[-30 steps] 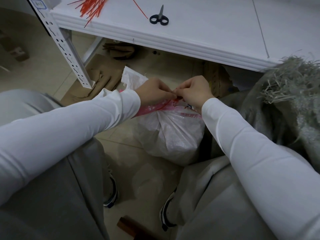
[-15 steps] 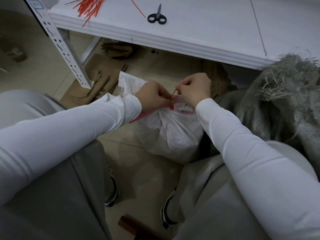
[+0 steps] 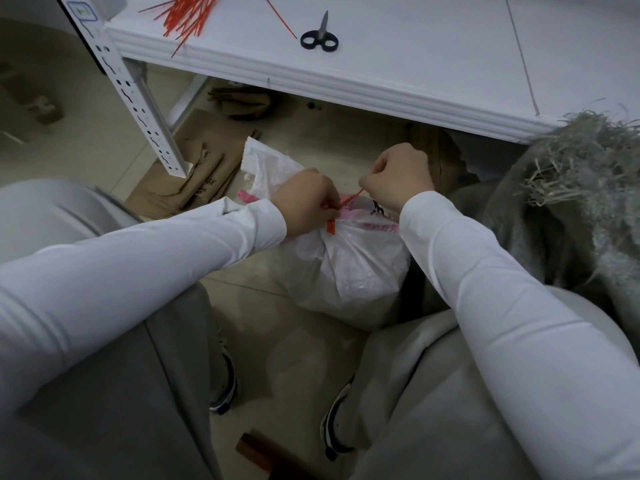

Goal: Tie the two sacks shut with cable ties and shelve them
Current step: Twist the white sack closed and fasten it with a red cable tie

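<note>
Your one head-worn camera looks forward and steeply down, close over the sack (image 3: 349,271) at centre, white shelf (image 3: 415,67) across the frame's top.

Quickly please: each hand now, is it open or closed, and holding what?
Left hand: closed, gripping the gathered neck of the white sack.
Right hand: closed, pinching the free end of the red cable tie.

The white sack (image 3: 349,268) is thin shiny plastic, all crinkly, and the red cable tie (image 3: 350,198) is smooth plastic too. The grey sack (image 3: 554,220) is rough cloth with frayed, stringy threads. The shelf (image 3: 415,64) looks smooth and matt white.
</note>
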Tool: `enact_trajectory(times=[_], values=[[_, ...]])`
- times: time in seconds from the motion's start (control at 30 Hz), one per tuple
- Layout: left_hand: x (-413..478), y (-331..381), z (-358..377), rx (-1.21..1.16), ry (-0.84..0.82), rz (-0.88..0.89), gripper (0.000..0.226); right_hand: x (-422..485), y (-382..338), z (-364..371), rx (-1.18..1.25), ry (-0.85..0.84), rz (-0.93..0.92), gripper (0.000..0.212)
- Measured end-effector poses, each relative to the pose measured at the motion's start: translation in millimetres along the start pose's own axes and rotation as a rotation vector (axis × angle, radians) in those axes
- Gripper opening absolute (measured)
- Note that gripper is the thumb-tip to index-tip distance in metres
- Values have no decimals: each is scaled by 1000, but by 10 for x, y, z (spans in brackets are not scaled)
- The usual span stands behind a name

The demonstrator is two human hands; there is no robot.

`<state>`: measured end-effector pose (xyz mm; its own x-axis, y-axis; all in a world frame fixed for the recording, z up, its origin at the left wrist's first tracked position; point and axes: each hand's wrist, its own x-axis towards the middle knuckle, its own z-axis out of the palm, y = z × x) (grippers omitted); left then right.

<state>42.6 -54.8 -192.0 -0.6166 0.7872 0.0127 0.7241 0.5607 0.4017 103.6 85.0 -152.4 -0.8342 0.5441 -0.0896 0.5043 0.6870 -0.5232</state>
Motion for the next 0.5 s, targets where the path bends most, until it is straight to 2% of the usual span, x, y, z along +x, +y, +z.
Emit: enact_trajectory(times=[0.13,0.2,0.33,0.5], values=[[22,41,19,47,15,37,21,-95,-55,35,-451,-68,-265,17],[46,62,30,65,16,31,21,-155,-69,70,-554,-162,-348,24],[68,39,22,72,7,12,22,-123,-19,125,-597,-231,-353,37],[23,-20,-28,-8,-14,-2,14,-75,-52,197,-345,-349,-242,40]])
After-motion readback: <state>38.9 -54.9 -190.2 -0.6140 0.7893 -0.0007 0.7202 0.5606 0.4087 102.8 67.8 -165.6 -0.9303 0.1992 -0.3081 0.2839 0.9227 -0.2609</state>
